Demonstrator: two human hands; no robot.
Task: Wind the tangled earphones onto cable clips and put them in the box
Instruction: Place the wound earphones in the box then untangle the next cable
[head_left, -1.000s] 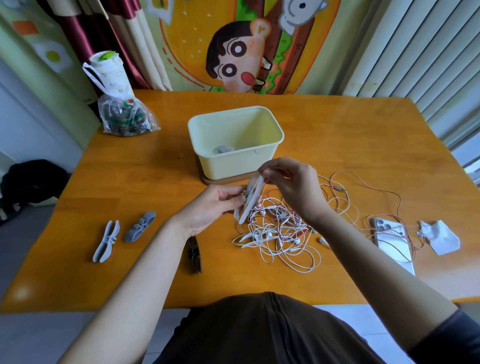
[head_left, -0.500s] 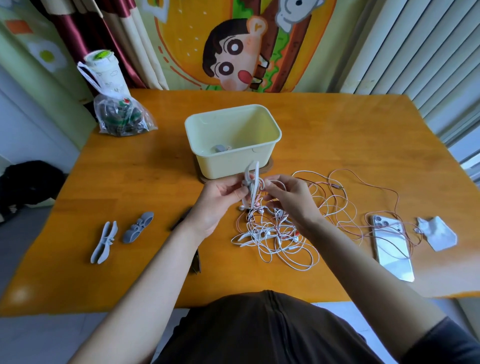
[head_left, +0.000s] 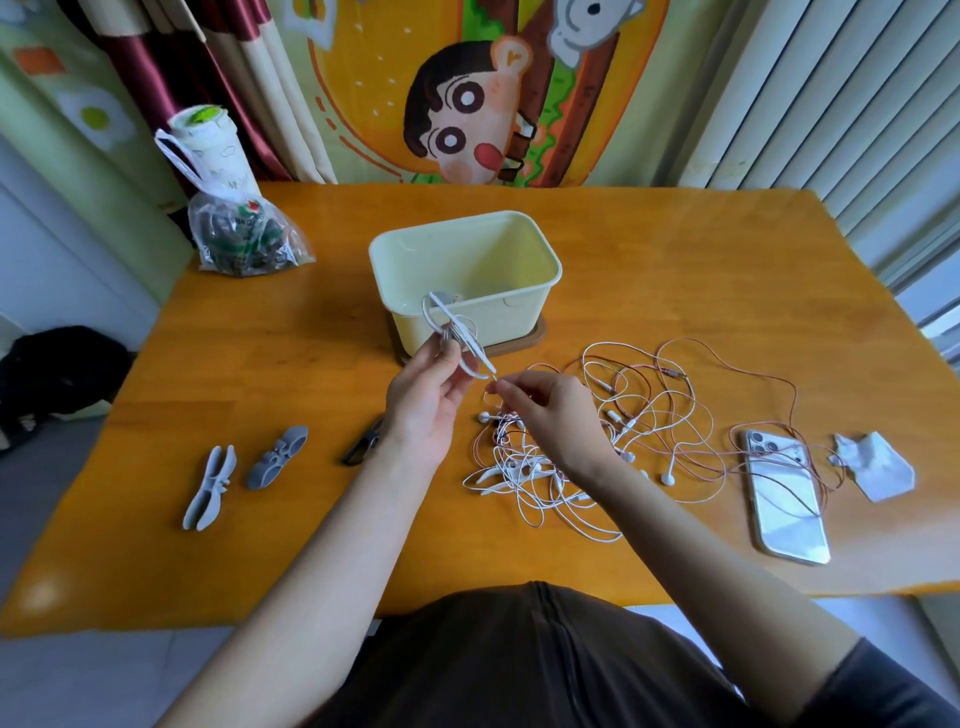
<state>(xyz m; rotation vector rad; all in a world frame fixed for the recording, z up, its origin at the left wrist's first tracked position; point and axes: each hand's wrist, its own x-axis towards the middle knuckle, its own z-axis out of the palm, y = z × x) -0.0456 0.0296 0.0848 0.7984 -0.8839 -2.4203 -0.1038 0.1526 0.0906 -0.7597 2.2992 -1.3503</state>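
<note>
Holding clip, pinching cable

Near side: tangled earphones (head_left: 545, 483) on table (head_left: 260, 364). Above them right hand (head_left: 550, 415) pinches a cable end. Beyond, left hand (head_left: 426, 405) grips cable clip (head_left: 460, 340), long axis diagonal, far-left to near-right, in front of box (head_left: 519, 317).

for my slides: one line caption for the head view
Left hand holds a cable clip, right hand pinches a cable from the tangled earphones, in front of the cream box.

The right hand (head_left: 550, 415) hides part of the tangled white-and-pink earphones (head_left: 523, 468). A small black object (head_left: 361, 449) lies half behind the left forearm (head_left: 337, 540).
</note>
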